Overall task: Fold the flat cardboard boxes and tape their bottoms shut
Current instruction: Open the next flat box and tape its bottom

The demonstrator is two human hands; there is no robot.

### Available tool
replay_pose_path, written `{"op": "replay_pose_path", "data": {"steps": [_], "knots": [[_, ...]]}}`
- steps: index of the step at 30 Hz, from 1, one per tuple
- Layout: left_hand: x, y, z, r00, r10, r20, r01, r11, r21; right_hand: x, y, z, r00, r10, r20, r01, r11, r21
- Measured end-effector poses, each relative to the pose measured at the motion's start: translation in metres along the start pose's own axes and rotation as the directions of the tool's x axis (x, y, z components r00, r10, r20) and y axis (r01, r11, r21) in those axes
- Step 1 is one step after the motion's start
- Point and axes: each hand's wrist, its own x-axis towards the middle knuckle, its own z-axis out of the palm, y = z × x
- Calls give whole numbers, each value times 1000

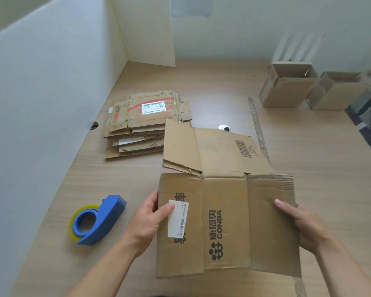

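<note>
A blue tape dispenser (96,221) lies on the tabletop (308,146) at the left; beyond it sits a stack of flat boxes (146,123); the left hand (148,219) grips the left edge of a flattened cardboard box (225,221), thumb on its white label; the box is held near the tabletop's front edge, flaps open; the right hand (302,224) clasps its right edge; two folded boxes (287,91) stand upright far right.

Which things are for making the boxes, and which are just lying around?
For the job: flat brown cardboard box gripped by left hand and right hand; stack of flattened cardboard boxes; blue plastic tape dispenser.
Lying about: round metal table grommet; white paper wall sign.
</note>
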Motion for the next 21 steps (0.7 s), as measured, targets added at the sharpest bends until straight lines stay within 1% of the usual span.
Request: {"op": "replay_pose_path", "data": {"steps": [2,4,5,6,7,8,9,10,11,12,13,14,15,16,17,18,19,21], "knots": [[-3,8,1,999,-3,43,6,997,-77,0,-3,3,1000,-10,18,10,1000,1],[-5,10,0,994,-7,111,19,994,-107,4,-1,13,1000,-3,3,4,998,-61],[-5,9,0,990,-6,140,16,997,-73,10,3,18,999,-22,-29,18,992,-126],[-5,7,1,987,4,159,-3,1000,-8,16,8,24,996,-58,-73,40,971,-236],[-4,3,4,987,19,159,-32,996,83,24,13,28,985,-118,-127,62,925,-374],[-4,0,9,988,43,147,-67,985,157,31,17,31,959,-199,-203,71,859,-507],[-4,-4,13,990,71,125,-96,973,209,36,18,35,912,-298,-281,65,783,-619],[-3,-7,16,991,97,95,-117,965,236,37,17,43,850,-399,-343,58,719,-693],[-3,-10,19,991,117,64,-130,957,259,37,15,52,791,-500,-352,92,666,-740],[-3,-12,20,991,131,39,-136,951,279,33,11,64,752,-589,-297,176,613,-770],[-4,-15,20,990,141,19,-140,941,309,30,6,77,731,-657,-184,288,541,-790],[-4,-18,19,989,151,11,-146,931,335,28,-1,92,730,-683,-33,394,459,-796],[-5,-19,18,987,159,8,-151,923,354,28,-7,105,747,-652,132,486,400,-777],[-7,-21,17,986,167,9,-159,918,364,31,-14,117,775,-569,275,540,370,-756],[-8,-22,16,985,174,10,-165,910,379,36,-18,126,799,-465,381,561,348,-751],[-9,-23,15,982,189,14,-178,901,396,42,-21,134,814,-364,453,566,324,-758],[-10,-23,14,978,207,18,-195,887,418,49,-22,139,823,-286,492,565,312,-764],[-10,-23,10,971,236,46,-229,848,477,61,-20,145,860,-183,477,510,336,-792]]}}
